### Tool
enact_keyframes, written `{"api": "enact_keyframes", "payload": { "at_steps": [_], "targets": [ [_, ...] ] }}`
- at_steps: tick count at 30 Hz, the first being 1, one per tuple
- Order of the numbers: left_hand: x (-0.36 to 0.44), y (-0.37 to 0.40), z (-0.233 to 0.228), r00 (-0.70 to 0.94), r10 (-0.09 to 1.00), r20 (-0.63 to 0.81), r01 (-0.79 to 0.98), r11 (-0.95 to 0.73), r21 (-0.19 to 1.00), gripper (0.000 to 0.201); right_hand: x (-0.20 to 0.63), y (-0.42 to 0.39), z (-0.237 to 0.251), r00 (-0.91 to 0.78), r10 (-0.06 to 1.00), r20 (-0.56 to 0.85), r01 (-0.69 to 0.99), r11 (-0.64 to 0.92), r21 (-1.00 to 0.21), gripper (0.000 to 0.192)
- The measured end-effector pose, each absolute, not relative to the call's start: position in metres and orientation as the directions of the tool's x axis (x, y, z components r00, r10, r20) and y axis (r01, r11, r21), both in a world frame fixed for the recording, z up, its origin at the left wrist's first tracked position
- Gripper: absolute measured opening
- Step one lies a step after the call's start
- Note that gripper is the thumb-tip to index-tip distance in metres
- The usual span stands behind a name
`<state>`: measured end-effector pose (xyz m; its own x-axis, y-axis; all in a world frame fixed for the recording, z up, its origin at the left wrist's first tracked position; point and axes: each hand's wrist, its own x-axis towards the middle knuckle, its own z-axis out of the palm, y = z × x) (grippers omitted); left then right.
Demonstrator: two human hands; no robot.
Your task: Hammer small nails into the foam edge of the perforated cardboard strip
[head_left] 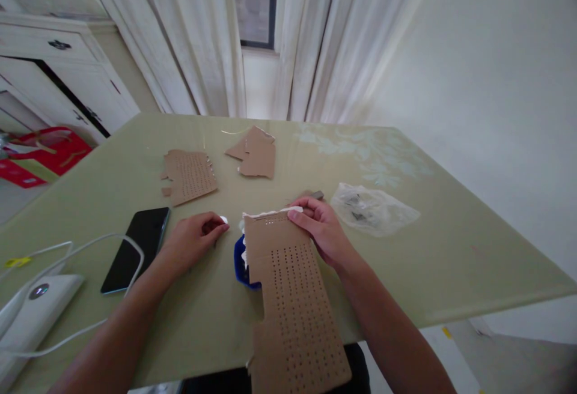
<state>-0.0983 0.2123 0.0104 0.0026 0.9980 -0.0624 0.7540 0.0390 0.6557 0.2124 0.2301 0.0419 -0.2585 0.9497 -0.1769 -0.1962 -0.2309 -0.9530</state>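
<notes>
That perforated cardboard strip looks light and bendy, so the right hand pinching its far edge seems right, while the left hand pinches a small white piece.

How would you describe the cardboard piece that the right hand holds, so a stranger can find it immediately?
On the green table, look at the near edge in the middle. The long perforated cardboard strip runs from the right hand toward the viewer. Unlike the two smaller cardboard pieces farther back, it is held, and has white pieces at its top.
</notes>
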Motion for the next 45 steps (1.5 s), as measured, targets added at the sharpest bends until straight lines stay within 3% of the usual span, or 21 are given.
{"api": "enact_keyframes", "payload": {
  "at_steps": [11, 16, 20, 25, 28, 32, 37, 45],
  "targets": [
    [-0.100, 0.214, 0.012, -0.024, 0.998, -0.054, 0.783, 0.052, 0.620, 0.039, 0.212, 0.235, 0.037, -0.255, 0.959, -0.127, -0.148, -0.168, -0.975, 0.037],
    [-0.093, 0.213, 0.013, -0.047, 0.991, 0.124, 0.805, -0.036, 0.592, 0.039, 0.211, 0.236, 0.031, -0.254, 0.962, -0.097, -0.128, -0.133, -0.983, 0.035],
    [-0.080, 0.202, 0.018, -0.085, 0.961, 0.263, 0.690, -0.133, 0.711, 0.047, 0.209, 0.237, 0.027, -0.237, 0.968, -0.084, -0.062, -0.101, -0.993, 0.036],
    [-0.065, 0.190, 0.022, 0.058, 0.977, 0.207, 0.469, -0.210, 0.858, 0.054, 0.205, 0.238, 0.022, -0.201, 0.979, -0.038, 0.003, -0.038, -0.999, 0.033],
    [-0.058, 0.189, 0.020, 0.122, 0.986, 0.116, 0.366, -0.154, 0.918, 0.048, 0.202, 0.237, 0.020, -0.182, 0.983, -0.032, -0.002, -0.033, -0.999, 0.032],
    [-0.053, 0.190, 0.015, 0.080, 0.995, 0.053, 0.250, -0.071, 0.966, 0.044, 0.198, 0.236, 0.018, -0.156, 0.985, -0.073, -0.065, -0.084, -0.994, 0.034],
    [-0.051, 0.189, 0.014, 0.043, 0.996, 0.073, 0.228, -0.081, 0.970, 0.042, 0.195, 0.237, 0.017, -0.132, 0.984, -0.116, -0.038, -0.122, -0.992, 0.037],
    [-0.052, 0.191, 0.018, 0.010, 0.996, 0.083, 0.254, -0.083, 0.964, 0.045, 0.195, 0.236, 0.017, -0.145, 0.989, -0.040, 0.084, -0.028, -0.996, 0.033]
  ]
}}
